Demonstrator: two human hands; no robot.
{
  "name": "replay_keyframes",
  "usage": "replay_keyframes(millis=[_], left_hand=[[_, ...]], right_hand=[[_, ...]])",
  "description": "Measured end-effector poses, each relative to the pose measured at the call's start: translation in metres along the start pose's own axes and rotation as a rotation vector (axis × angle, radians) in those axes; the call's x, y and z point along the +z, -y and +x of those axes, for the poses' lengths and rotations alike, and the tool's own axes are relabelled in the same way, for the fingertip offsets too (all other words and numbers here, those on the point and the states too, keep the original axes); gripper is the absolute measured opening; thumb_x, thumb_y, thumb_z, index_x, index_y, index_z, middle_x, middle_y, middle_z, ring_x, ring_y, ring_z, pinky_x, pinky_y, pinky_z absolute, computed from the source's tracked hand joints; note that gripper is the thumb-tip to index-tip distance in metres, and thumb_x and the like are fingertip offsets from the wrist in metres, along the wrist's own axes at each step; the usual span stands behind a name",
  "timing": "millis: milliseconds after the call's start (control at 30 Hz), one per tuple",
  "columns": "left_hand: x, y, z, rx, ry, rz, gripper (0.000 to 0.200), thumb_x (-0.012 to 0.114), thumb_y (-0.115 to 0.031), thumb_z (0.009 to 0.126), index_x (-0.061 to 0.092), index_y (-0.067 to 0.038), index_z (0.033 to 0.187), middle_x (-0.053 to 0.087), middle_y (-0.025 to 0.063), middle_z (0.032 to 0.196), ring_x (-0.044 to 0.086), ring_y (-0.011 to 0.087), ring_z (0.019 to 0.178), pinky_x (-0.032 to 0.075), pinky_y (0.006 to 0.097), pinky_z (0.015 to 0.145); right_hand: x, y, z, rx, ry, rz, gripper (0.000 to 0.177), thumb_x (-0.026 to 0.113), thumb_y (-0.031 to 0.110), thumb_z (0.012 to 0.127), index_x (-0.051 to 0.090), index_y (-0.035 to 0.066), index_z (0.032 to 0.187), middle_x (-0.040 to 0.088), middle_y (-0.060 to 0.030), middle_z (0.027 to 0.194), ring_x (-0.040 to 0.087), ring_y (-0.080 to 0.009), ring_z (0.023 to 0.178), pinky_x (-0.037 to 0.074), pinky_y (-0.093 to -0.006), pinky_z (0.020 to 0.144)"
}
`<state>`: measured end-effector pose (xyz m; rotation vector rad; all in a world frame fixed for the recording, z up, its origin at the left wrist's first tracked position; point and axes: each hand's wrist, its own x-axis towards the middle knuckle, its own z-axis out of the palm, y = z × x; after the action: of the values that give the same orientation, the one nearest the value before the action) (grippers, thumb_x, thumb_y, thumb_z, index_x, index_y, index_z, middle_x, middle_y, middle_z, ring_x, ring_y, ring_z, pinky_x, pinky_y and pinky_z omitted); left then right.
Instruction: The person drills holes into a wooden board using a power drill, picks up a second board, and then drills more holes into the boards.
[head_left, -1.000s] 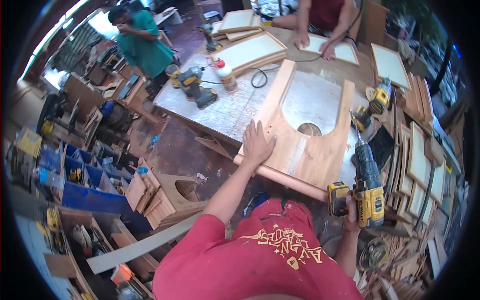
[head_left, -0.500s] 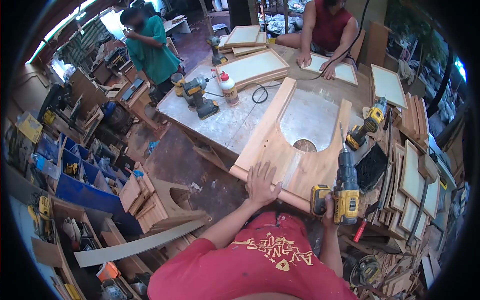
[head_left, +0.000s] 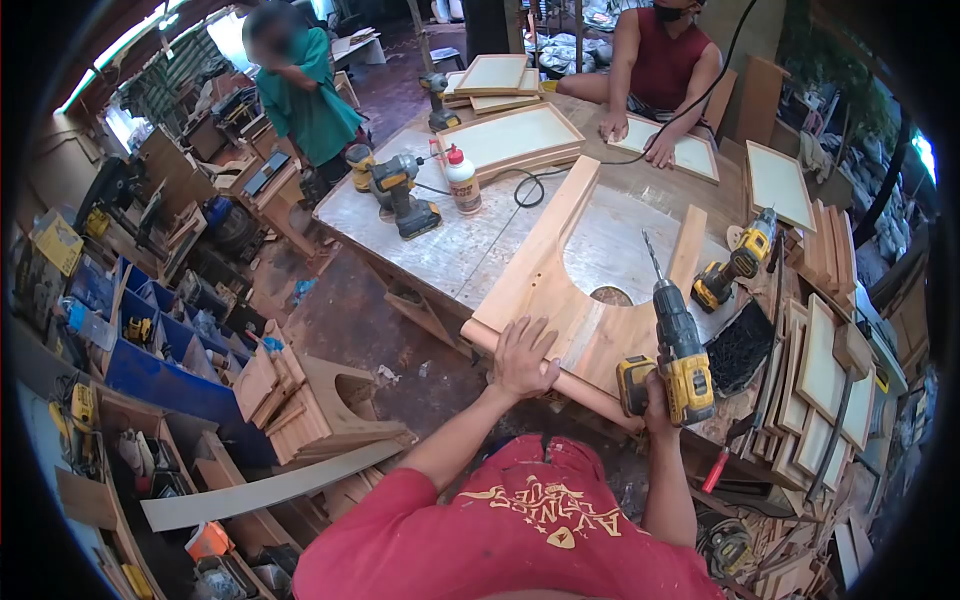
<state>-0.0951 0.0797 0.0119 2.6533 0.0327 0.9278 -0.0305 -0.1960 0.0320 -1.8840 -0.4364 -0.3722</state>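
Note:
My right hand (head_left: 656, 404) grips a yellow and black cordless drill (head_left: 684, 362), whose long bit points up and away over the table. Under the drill lies a U-shaped wooden panel (head_left: 538, 278) with a deep rounded cutout. A rounded wooden rail (head_left: 592, 396) runs along its near edge. My left hand (head_left: 524, 360) lies on this edge, over the rail and panel, with fingers stretched out. The drill hides part of the panel's right side.
On the metal-topped table (head_left: 440, 262) are an impact driver (head_left: 405, 195), a glue bottle (head_left: 462, 180) and framed panels (head_left: 512, 138). Another drill (head_left: 735, 258) lies at right, beside stacked panels (head_left: 815, 370). A co-worker in red (head_left: 668, 60) touches a panel; another in green (head_left: 315, 110) stands left.
My right hand has raised the drill slightly, and its bit now leans further left. My left hand stays on the panel edge. The view has shifted a little.

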Motion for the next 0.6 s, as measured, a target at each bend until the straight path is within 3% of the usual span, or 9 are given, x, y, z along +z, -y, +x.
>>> replay_keyframes(millis=[33, 67, 167, 300, 367, 467, 600], left_hand=[[0.002, 0.000, 0.001, 0.009, -0.015, -0.003, 0.052, 0.069, -0.035, 0.076, 0.072, -0.012, 0.123, 0.061, 0.0140, 0.139, 0.053, 0.0411, 0.129, 0.039, 0.0568, 0.110], [0.003, 0.001, 0.002, 0.005, -0.016, -0.001, 0.051, 0.068, -0.035, 0.077, 0.072, -0.012, 0.122, 0.061, 0.0138, 0.139, 0.053, 0.0405, 0.129, 0.039, 0.0567, 0.110], [0.002, -0.002, -0.003, -0.005, -0.014, -0.001, 0.050, 0.068, -0.036, 0.078, 0.072, -0.011, 0.121, 0.061, 0.0137, 0.139, 0.053, 0.0397, 0.130, 0.039, 0.0563, 0.110], [0.002, 0.000, -0.001, 0.001, -0.016, 0.014, 0.050, 0.067, -0.036, 0.078, 0.072, -0.012, 0.122, 0.061, 0.0138, 0.139, 0.053, 0.0397, 0.130, 0.039, 0.0563, 0.110], [0.004, 0.000, -0.005, 0.003, -0.003, 0.016, 0.050, 0.067, -0.037, 0.079, 0.071, -0.012, 0.122, 0.060, 0.0136, 0.141, 0.052, 0.0393, 0.131, 0.038, 0.0565, 0.111], [0.004, 0.002, -0.005, 0.003, -0.004, 0.018, 0.050, 0.067, -0.037, 0.080, 0.071, -0.012, 0.123, 0.059, 0.0135, 0.141, 0.052, 0.0392, 0.132, 0.038, 0.0566, 0.111], [0.001, -0.001, -0.005, -0.003, 0.009, 0.019, 0.050, 0.067, -0.036, 0.080, 0.071, -0.012, 0.124, 0.059, 0.0128, 0.142, 0.051, 0.0388, 0.132, 0.037, 0.0559, 0.112]], right_hand=[[0.002, -0.014, -0.004, -0.014, -0.015, -0.025, 0.026, 0.069, 0.020, 0.096, 0.068, 0.002, 0.115, 0.070, -0.0116, 0.105, 0.068, -0.0298, 0.095, 0.053, -0.0439, 0.085], [0.004, 0.013, 0.006, -0.114, -0.104, 0.022, 0.028, 0.070, 0.021, 0.096, 0.068, 0.001, 0.115, 0.070, -0.0125, 0.106, 0.067, -0.0306, 0.096, 0.052, -0.0441, 0.086], [-0.002, 0.008, 0.000, 0.070, 0.008, -0.026, 0.026, 0.069, 0.019, 0.096, 0.068, 0.001, 0.115, 0.071, -0.0129, 0.106, 0.068, -0.0310, 0.096, 0.052, -0.0445, 0.085], [0.003, 0.026, 0.008, -0.096, -0.105, 0.028, 0.019, 0.068, 0.013, 0.094, 0.068, 0.002, 0.110, 0.070, -0.0124, 0.102, 0.067, -0.0314, 0.094, 0.052, -0.0440, 0.081], [0.001, 0.017, 0.004, -0.047, -0.049, 0.049, 0.020, 0.068, 0.012, 0.093, 0.068, 0.002, 0.111, 0.070, -0.0127, 0.104, 0.068, -0.0315, 0.095, 0.052, -0.0437, 0.083], [0.001, 0.010, 0.004, -0.062, -0.036, 0.034, 0.024, 0.068, 0.010, 0.093, 0.068, 0.002, 0.115, 0.071, -0.0133, 0.107, 0.068, -0.0316, 0.099, 0.052, -0.0433, 0.086], [-0.004, 0.015, 0.005, -0.046, 0.085, 0.111, 0.038, 0.059, 0.010, 0.100, 0.056, 0.001, 0.137, 0.064, -0.0133, 0.130, 0.063, -0.0231, 0.117, 0.051, -0.0391, 0.099]])
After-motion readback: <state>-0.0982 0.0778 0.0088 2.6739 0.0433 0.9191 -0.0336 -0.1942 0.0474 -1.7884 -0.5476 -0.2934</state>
